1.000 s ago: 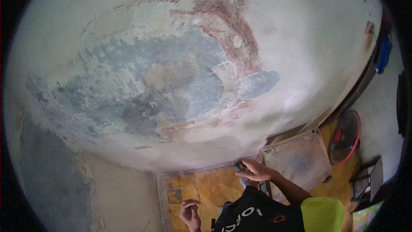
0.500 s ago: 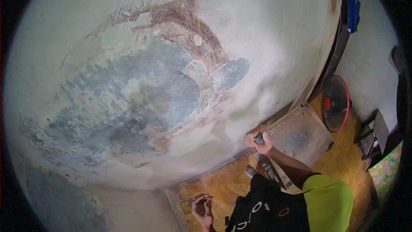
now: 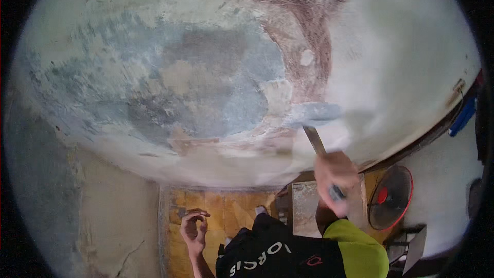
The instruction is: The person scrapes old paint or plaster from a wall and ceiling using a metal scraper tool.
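Note:
My right hand (image 3: 335, 175) is wrapped around the dark handle of a scraper (image 3: 314, 140). The scraper's flat, narrow metal blade points up and left toward the wall, just below a small grey-blue patch (image 3: 316, 112); whether it touches the surface I cannot tell. A large bare patch (image 3: 200, 87) on the white wall (image 3: 391, 72) shows grey-blue and brown layers with ragged, flaking edges. Low on the left, my left hand (image 3: 194, 229) hangs away from the wall, its fingers loosely curled and apart from the thumb, with nothing visible in it.
A fan (image 3: 391, 198) with a red rim stands at the right, beside a dark small stand (image 3: 406, 247). A dusty board or tabletop (image 3: 304, 208) lies below my right hand. Yellowish tiles (image 3: 224, 211) cover the floor. Blue cloth (image 3: 463, 117) hangs at the far right.
My right hand has risen toward the wall, and the scraper's blade now shows. The view has turned, bringing the bare patch closer. My left hand keeps its loose curl.

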### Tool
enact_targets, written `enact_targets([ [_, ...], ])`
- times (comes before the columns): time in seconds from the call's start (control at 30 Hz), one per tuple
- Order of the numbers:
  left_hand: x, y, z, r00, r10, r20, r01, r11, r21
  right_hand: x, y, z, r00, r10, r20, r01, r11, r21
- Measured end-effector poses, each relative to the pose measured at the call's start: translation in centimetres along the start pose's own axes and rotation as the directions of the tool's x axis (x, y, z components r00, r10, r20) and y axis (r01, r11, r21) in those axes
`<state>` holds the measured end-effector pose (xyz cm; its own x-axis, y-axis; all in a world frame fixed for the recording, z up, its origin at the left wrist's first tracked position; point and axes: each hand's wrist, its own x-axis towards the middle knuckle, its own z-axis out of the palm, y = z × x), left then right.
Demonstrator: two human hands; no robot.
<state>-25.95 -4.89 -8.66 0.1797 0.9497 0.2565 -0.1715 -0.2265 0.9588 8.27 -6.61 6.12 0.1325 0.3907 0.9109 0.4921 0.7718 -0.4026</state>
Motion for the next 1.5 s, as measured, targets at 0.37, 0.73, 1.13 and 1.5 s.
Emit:
enact_targets([
  [0.37, 6.0, 1.0, 11.5, 0.91, 0.186, 0.37, -0.182, 0.982, -0.046, -6.1, 5.5, -1.8, 0.981, 0.127, 0.144, -0.136, 0.989, 0.055],
  [0.73, 6.4, -0.1, 12.7, 0.881, 0.18, 0.437, -0.146, 0.983, -0.111, -9.3, 8.6, -1.5, 0.967, 0.245, 0.067, -0.232, 0.96, -0.159],
  [1.13, 2.3, -2.4, 8.5, 0.967, 0.001, 0.254, 0.008, 0.999, -0.036, -4.8, 6.1, -2.3, 0.551, 0.331, 0.766, -0.206, 0.944, -0.26],
  [1.5, 1.7, -2.6, 5.0, 0.993, -0.023, 0.116, 0.033, 0.996, -0.082, -2.1, 6.9, 0.7, 0.952, 0.037, 0.303, -0.088, 0.984, 0.157],
])
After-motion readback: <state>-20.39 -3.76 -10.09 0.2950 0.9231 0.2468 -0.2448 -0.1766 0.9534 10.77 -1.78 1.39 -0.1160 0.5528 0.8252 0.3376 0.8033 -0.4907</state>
